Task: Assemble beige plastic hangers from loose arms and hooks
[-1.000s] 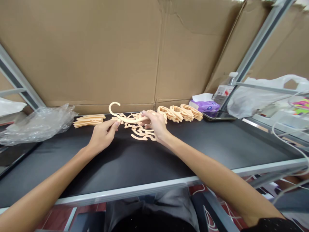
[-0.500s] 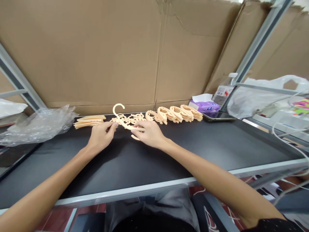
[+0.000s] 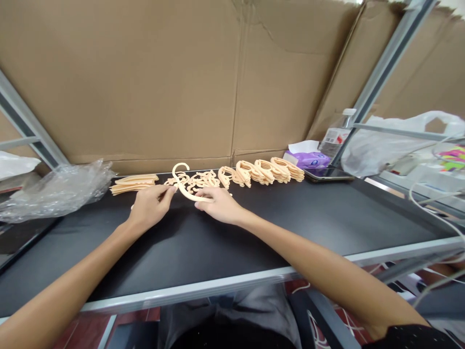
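Note:
My left hand and my right hand are both closed on one peach plastic hanger piece with a hook at its top, held just above the black table top. The left fingers pinch it near the hook, the right fingers grip its lower curved end. Right behind it lies a loose heap of peach hook parts. A flat stack of peach hanger bars lies to the left of the heap, and a row of stacked peach rings to its right.
A crumpled clear plastic bag lies at the table's left end. At the right end are a purple tissue pack, a phone, a water bottle and a white bag. Cardboard walls stand behind the table.
My right hand drew back from the heap toward me and to the left. The hooked piece tilted and came lower, closer to the table. My left hand stayed almost in place.

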### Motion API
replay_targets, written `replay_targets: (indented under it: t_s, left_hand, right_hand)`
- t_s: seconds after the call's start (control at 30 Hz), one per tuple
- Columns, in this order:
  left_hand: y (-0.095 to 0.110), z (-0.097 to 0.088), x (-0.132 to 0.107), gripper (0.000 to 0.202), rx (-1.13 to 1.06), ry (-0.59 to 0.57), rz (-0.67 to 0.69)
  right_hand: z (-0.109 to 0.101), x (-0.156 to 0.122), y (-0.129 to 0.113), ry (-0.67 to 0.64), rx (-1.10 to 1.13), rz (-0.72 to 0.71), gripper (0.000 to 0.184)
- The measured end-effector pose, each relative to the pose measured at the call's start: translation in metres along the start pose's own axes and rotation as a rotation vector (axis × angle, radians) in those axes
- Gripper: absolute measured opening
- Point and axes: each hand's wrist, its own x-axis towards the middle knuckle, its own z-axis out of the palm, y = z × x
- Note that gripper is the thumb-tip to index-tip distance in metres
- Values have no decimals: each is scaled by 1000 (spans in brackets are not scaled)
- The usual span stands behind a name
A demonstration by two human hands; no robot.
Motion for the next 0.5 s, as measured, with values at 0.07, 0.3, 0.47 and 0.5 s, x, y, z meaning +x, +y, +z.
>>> replay_targets:
  t_s: [0.07,0.3,0.47,0.5]
  left_hand:
    - [1,2,0,31,-23,2,5]
    - [0,5,-3,32,-3,-86,-20]
    - [2,3,-4,34,157,-203,-72]
    - [2,3,-4,33,157,-217,-66]
  right_hand:
    - [-4,1,4,19,-147,-50,11]
    - [-9,-5,2,21,-560,-105,13]
    - [-7,-11,-6,-27,-745,-143,17]
    - [-7,-12,-7,-29,-767,-154,17]
